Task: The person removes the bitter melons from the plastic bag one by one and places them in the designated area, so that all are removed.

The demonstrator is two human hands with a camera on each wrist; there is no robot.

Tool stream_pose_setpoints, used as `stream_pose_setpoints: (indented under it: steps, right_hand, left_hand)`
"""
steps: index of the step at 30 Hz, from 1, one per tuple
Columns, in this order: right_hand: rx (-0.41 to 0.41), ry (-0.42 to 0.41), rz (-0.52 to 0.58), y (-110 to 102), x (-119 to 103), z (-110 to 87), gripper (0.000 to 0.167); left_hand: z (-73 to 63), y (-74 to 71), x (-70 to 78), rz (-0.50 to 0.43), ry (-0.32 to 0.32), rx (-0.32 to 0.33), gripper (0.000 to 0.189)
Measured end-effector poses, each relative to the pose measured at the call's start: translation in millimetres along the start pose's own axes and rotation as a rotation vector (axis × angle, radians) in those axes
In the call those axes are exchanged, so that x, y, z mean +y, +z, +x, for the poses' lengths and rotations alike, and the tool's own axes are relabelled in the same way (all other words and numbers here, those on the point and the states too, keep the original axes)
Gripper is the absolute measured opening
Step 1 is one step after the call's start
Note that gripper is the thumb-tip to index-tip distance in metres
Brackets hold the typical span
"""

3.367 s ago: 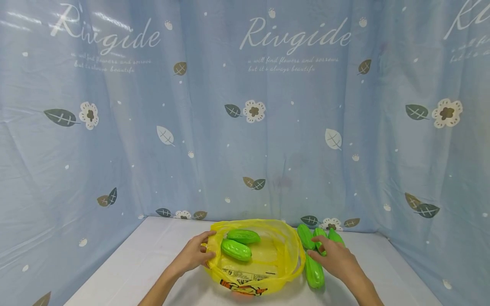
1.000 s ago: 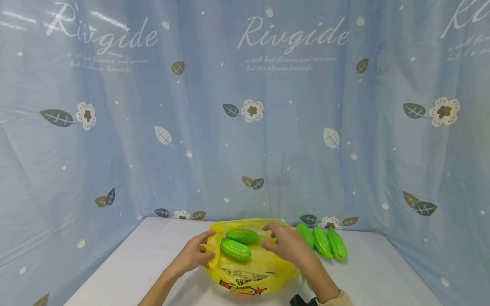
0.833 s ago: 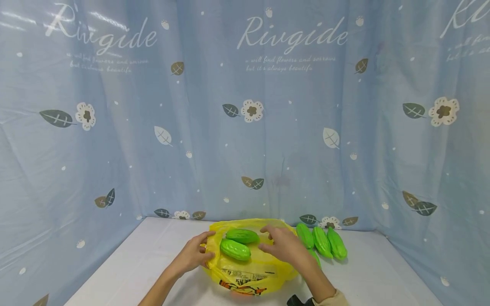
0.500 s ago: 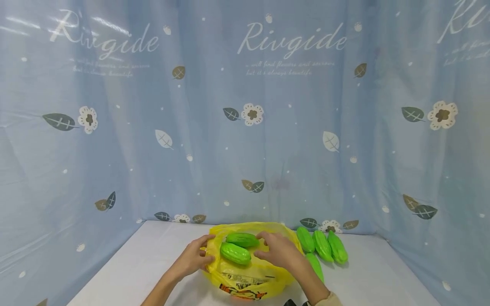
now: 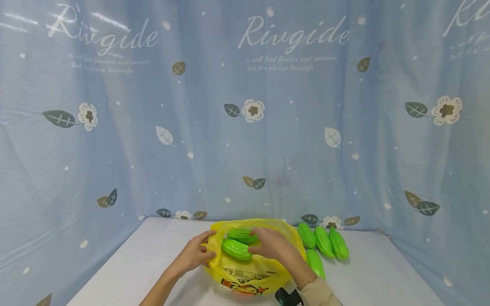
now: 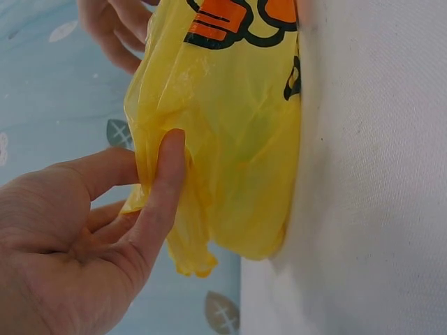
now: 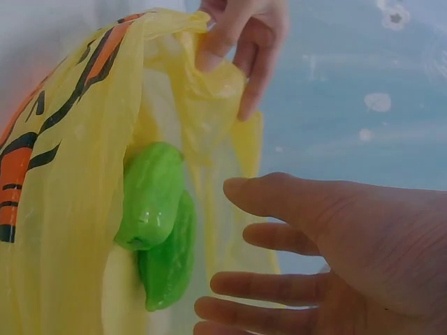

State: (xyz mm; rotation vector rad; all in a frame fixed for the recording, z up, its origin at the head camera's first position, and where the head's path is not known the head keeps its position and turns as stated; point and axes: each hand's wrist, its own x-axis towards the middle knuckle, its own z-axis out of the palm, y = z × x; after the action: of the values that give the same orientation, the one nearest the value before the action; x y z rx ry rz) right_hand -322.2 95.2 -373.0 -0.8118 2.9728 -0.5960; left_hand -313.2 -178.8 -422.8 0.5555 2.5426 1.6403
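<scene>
A yellow plastic bag (image 5: pixel 254 268) with orange and black print lies with its mouth spread on the white table. Inside, toward its left side, are two glossy green cucumber-like vegetables: a front one (image 5: pixel 236 250) and a back one (image 5: pixel 239 235), also visible in the right wrist view as a lighter one (image 7: pixel 150 195) and a darker one (image 7: pixel 171 255). My left hand (image 5: pixel 193 251) pinches the bag's left rim between thumb and fingers, as the left wrist view confirms. My right hand (image 5: pixel 272 245) reaches over the bag's mouth, fingers extended and apart, with fingertips overlapping the back vegetable's right end in the head view.
Several more green vegetables (image 5: pixel 324 242) lie on the table right of the bag, one (image 5: pixel 315 263) close against its side. A blue patterned curtain (image 5: pixel 283 127) encloses the table (image 5: pixel 367 272) at the back and sides. A black device (image 5: pixel 289 296) sits at the right wrist.
My right hand has left the vegetables on the right and moved left over the bag, reaching the pair inside. My left hand keeps its place on the rim.
</scene>
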Motion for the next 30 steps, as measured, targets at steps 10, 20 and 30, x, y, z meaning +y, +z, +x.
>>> stream_pose_setpoints:
  steps: [10,20,30]
  right_hand:
    - [-0.089,-0.061,-0.069,2,-10,19.3,0.047]
    - [-0.050,-0.079,-0.102,17,-14,32.6,0.046]
    - [-0.039,-0.063,-0.101,28,-18,41.5,0.045]
  left_hand:
    - [-0.8,0.1,2.0,-0.035,-0.001,-0.010,0.071]
    - [0.7,-1.5,1.0,-0.032,0.016,-0.003,0.072]
    - [0.0,-2.0,1.2,-0.026,0.000,-0.004,0.071]
